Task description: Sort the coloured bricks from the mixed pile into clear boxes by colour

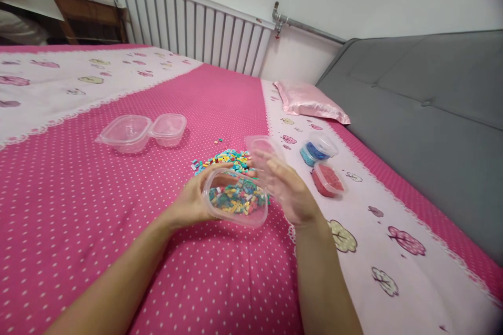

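My left hand (200,196) grips the side of a clear plastic container (238,218), which is tilted with its wide face toward me. Colourful small bricks show through the clear plastic; I cannot tell whether any lie inside it. Smeared by motion, my right hand (288,188) has its fingers around a clear plastic lid (264,144) just right of the container. Behind both hands, a loose pile of small bricks (226,157) in teal, yellow, red and white lies on the pink dotted bedspread (220,99), partly hidden by my fingers.
Two clear plastic tubs (128,133) touch each other at left. On the right stand a container of blue pieces (317,151) and a container of red pieces (328,180). Farther back lie a pink pillow (308,100), a grey headboard (424,84) and a radiator (184,15).
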### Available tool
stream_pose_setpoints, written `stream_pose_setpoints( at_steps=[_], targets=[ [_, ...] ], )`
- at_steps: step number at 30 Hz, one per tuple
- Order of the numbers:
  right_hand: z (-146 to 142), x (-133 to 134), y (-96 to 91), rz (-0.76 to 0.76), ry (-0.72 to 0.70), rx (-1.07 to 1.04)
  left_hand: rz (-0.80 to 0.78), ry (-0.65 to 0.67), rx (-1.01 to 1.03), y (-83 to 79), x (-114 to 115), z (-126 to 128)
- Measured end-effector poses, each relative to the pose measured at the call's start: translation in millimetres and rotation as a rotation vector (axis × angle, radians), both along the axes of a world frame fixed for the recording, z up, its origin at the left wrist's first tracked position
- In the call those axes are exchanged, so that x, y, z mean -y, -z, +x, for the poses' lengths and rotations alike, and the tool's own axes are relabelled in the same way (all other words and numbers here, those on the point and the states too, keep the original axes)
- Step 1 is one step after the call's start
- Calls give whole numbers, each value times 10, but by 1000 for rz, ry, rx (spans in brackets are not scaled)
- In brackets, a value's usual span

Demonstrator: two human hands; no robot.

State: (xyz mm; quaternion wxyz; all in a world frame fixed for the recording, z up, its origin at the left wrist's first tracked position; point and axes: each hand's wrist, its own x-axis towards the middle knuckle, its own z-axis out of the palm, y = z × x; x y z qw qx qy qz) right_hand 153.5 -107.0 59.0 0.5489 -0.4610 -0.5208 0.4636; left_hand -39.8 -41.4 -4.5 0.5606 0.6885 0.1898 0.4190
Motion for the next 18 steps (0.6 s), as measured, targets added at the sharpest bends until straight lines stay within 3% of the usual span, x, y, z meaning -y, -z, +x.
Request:
stream_pose_setpoints(
  at_steps=[4, 7, 10, 13, 16, 18],
  targets=[
    [201, -50, 14, -132, 271, -207, 3, -33, 59, -26, -75, -49],
    [403, -132, 105, -162, 451, -243, -61, -156, 151, -33, -168, -109],
    [622, -245, 308, -209, 547, -241, -128, -314, 242, -53, -229, -160],
    [806, -365, 566, -246, 644, -275, -196, -357, 310, -81, -262, -205],
    [910, -456, 776, -213, 760, -147, -244, -301, 321, -94, -292, -250],
    [928, -479, 849, -102, 810, 36, -249, -263, 309, -99, -307, -281]
  ],
)
